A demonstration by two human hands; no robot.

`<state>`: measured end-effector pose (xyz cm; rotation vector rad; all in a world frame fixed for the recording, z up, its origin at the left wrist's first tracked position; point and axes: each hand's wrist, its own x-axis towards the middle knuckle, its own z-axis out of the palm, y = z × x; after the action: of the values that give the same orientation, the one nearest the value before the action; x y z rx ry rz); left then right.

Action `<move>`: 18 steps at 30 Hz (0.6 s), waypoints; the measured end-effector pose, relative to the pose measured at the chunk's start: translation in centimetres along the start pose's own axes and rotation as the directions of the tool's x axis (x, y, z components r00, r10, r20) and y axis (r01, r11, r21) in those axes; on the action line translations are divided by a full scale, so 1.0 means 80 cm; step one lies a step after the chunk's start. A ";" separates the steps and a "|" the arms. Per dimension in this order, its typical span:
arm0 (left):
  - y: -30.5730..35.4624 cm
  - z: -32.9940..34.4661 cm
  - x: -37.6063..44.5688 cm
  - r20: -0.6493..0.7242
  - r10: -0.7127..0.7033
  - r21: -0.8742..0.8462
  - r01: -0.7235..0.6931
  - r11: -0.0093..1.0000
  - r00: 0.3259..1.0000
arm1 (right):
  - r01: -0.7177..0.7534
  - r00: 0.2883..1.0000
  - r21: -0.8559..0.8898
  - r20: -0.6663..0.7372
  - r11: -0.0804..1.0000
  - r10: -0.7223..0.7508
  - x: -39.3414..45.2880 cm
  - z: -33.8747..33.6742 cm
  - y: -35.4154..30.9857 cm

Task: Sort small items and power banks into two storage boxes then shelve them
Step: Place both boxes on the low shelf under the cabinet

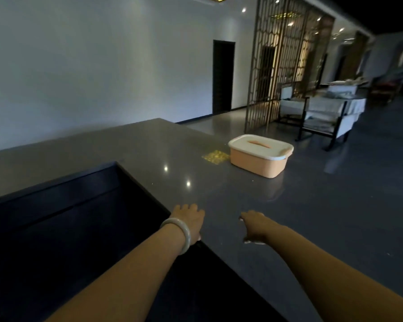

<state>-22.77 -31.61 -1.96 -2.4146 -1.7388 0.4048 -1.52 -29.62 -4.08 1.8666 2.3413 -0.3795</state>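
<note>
A person stands at a grey counter (pixel 219 140) with both bare arms stretched forward over its near part. The left hand (pixel 189 219), a pale bangle (pixel 179 235) on its wrist, rests at the edge where the counter meets a dark sunken recess (pixel 68 217). Its fingers look loosely bent over the surface and it holds nothing. The right hand (pixel 254 226) hovers or rests just beside it on the counter, fingers spread a little and turned down, also holding nothing. Whether either palm actually touches the surface cannot be told.

The one storage box (pixel 260 156) in view, peach with a white lid (pixel 261 146) shut on it, sits near the counter's far right edge, well apart from both hands. A yellow patch (pixel 215 156) just to its left looks like a reflected ceiling light. No second box, small items or power banks can be seen.

With the lid closed and nothing loose on the counter, the sorting seems finished for this box, which is probably waiting to be shelved. The empty, forward-reaching hands suggest a move toward it. The person would likely need to step or lean closer and take it from both sides, since the lid may only be resting on.

Beyond the counter are a lattice screen (pixel 284 66), a dark doorway (pixel 223 75) and chairs (pixel 323 112).
</note>
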 end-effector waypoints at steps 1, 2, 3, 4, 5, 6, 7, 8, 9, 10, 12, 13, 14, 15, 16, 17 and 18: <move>-0.005 -0.003 0.029 -0.009 0.017 0.007 -0.017 1.000 1.000 | -0.017 1.000 0.014 -0.010 1.000 0.017 0.021 -0.005 0.009; -0.010 -0.006 0.057 -0.010 0.030 0.012 -0.030 0.999 0.999 | -0.034 0.999 0.031 -0.016 0.999 0.034 0.042 -0.010 0.018; -0.015 -0.010 0.083 -0.004 0.044 0.019 -0.044 0.999 0.999 | -0.052 0.998 0.049 -0.021 0.997 0.053 0.062 -0.015 0.028; -0.021 -0.014 0.110 0.003 0.060 0.030 -0.060 0.998 0.998 | -0.070 0.997 0.064 -0.022 0.995 0.072 0.081 -0.020 0.038; -0.026 -0.016 0.135 0.006 0.075 0.038 -0.075 0.996 0.997 | -0.088 0.996 0.076 -0.017 0.993 0.090 0.100 -0.024 0.048; -0.031 -0.017 0.161 0.006 0.084 0.043 -0.084 0.995 0.996 | -0.106 0.994 0.082 -0.012 0.991 0.107 0.117 -0.028 0.059; -0.036 -0.019 0.185 0.004 0.091 0.050 -0.091 0.995 0.996 | -0.120 0.993 0.086 -0.012 0.989 0.122 0.135 -0.033 0.069; -0.042 -0.020 0.209 0.003 0.100 0.053 -0.100 0.994 0.995 | -0.137 0.990 0.093 -0.014 0.986 0.139 0.151 -0.039 0.080; -0.046 -0.020 0.230 0.001 0.111 0.053 -0.111 0.992 0.994 | -0.154 0.987 0.103 -0.017 0.983 0.157 0.165 -0.044 0.089; -0.049 -0.019 0.251 0.005 0.128 0.051 -0.128 0.991 0.992 | -0.174 0.984 0.109 -0.014 0.979 0.176 0.177 -0.048 0.099; -0.054 -0.016 0.283 0.017 0.154 0.051 -0.155 0.987 0.988 | -0.218 0.976 0.128 0.001 0.968 0.220 0.193 -0.052 0.114; -0.056 -0.014 0.305 0.016 0.174 0.047 -0.175 0.983 0.985 | -0.250 0.968 0.154 0.008 0.956 0.252 0.206 -0.053 0.124; -0.060 -0.014 0.328 0.005 0.194 0.044 -0.194 0.980 0.981 | -0.283 0.958 0.190 0.006 0.940 0.287 0.218 -0.055 0.135; -0.065 -0.016 0.353 -0.017 0.213 0.037 -0.212 0.977 0.977 | -0.316 0.945 0.232 -0.004 0.920 0.326 0.230 -0.058 0.147; -0.070 -0.019 0.377 -0.049 0.231 0.029 -0.230 0.973 0.972 | -0.355 0.927 0.275 -0.019 0.893 0.374 0.241 -0.064 0.158; -0.076 -0.023 0.402 -0.087 0.251 0.018 -0.251 0.968 0.964 | -0.395 0.904 0.318 -0.034 0.862 0.427 0.252 -0.070 0.170; -0.081 -0.027 0.425 -0.122 0.271 0.008 -0.272 0.962 0.955 | -0.435 0.876 0.349 -0.047 0.830 0.479 0.260 -0.077 0.181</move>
<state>-17.95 2.74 -2.74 -2.6314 -1.3666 0.2711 8.10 -5.38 -5.06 2.6000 1.8824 -0.6317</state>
